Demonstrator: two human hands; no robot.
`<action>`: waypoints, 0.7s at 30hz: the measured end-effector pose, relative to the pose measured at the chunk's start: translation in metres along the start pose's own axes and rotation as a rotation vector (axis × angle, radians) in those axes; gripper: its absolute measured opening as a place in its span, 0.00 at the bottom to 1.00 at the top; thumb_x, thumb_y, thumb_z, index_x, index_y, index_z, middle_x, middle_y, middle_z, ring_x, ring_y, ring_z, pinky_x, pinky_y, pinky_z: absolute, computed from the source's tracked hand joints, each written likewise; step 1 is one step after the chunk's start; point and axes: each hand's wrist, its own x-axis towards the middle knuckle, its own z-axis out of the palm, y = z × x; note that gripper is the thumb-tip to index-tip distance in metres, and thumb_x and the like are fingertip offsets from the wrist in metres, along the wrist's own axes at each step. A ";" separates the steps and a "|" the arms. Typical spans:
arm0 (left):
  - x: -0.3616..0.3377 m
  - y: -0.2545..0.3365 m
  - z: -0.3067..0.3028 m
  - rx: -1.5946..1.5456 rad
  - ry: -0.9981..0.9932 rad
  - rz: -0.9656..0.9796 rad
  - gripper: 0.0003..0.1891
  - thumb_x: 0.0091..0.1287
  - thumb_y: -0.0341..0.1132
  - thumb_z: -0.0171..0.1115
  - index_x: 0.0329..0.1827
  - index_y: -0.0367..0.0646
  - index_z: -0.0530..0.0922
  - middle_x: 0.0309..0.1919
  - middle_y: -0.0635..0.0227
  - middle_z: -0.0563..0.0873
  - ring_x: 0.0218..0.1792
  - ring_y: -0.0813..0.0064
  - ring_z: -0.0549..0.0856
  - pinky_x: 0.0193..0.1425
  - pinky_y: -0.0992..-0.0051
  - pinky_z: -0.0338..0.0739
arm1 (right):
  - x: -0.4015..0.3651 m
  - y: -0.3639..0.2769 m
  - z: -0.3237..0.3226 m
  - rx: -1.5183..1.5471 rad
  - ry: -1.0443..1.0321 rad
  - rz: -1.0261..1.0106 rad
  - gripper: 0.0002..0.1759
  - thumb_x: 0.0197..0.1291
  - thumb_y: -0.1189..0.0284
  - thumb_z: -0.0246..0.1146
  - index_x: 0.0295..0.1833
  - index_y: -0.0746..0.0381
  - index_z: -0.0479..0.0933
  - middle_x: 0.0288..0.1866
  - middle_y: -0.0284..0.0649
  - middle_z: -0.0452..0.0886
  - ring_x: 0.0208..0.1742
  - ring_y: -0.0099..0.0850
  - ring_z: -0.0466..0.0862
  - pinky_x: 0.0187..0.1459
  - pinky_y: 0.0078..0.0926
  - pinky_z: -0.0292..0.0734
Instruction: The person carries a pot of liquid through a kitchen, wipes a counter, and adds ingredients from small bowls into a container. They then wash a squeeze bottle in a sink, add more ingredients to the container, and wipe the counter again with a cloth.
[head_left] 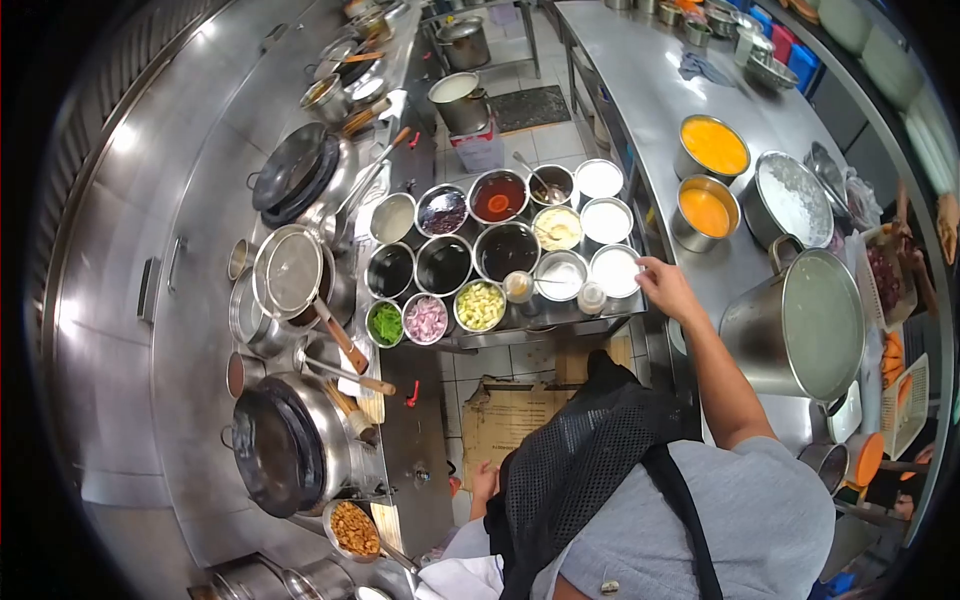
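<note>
My right hand point(665, 289) reaches over the right end of the container cluster, its fingertips at the rim of a steel pot of white powder point(615, 271). Its fingers look slightly apart and hold nothing I can make out. Low beside the black mesh apron point(575, 465) is my left hand point(485, 484), partly hidden, its grip unclear. Around the pot are small shaker jars point(591, 297), a pot with a thin spoon point(560, 275), a yellowish paste point(558, 228) and dark liquids point(507, 251). Chopped yellow-green pieces point(480, 306), pink onion point(426, 319) and greens point(385, 324) sit in front.
Woks point(277, 445), a strainer point(288, 270) and a ladle of brown pieces point(355, 529) line the left stove. On the right counter point(650, 60) stand orange-filled pots point(714, 146) and a tall stockpot point(765, 330). Cardboard point(505, 425) covers the floor. Another person's hand point(946, 225) shows far right.
</note>
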 end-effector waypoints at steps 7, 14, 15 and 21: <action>-0.009 0.188 0.063 0.099 -0.237 0.274 0.23 0.67 0.26 0.66 0.66 0.34 0.75 0.45 0.62 0.87 0.44 0.74 0.86 0.50 0.75 0.82 | -0.002 0.001 0.041 0.051 -0.230 -0.213 0.47 0.46 0.60 0.80 0.72 0.60 0.70 0.55 0.51 0.76 0.58 0.47 0.79 0.60 0.40 0.77; -0.041 0.329 0.087 0.280 -0.390 0.470 0.22 0.67 0.21 0.62 0.66 0.35 0.76 0.52 0.59 0.87 0.49 0.76 0.85 0.55 0.76 0.82 | -0.016 -0.020 0.091 0.021 0.027 -0.081 0.42 0.43 0.60 0.81 0.64 0.61 0.74 0.56 0.47 0.72 0.61 0.46 0.75 0.60 0.42 0.76; -0.042 0.343 0.088 0.277 -0.428 0.531 0.22 0.67 0.21 0.62 0.66 0.35 0.76 0.52 0.60 0.87 0.49 0.76 0.85 0.55 0.76 0.81 | -0.015 -0.021 0.095 0.019 0.042 -0.077 0.42 0.43 0.60 0.81 0.64 0.61 0.74 0.56 0.47 0.72 0.61 0.46 0.75 0.60 0.42 0.76; -0.051 0.429 0.108 0.424 -0.366 0.962 0.18 0.65 0.23 0.68 0.59 0.34 0.80 0.48 0.65 0.87 0.42 0.82 0.83 0.49 0.79 0.79 | -0.028 -0.044 0.105 0.045 0.291 -0.067 0.34 0.41 0.63 0.82 0.55 0.63 0.80 0.53 0.43 0.74 0.58 0.45 0.75 0.58 0.42 0.76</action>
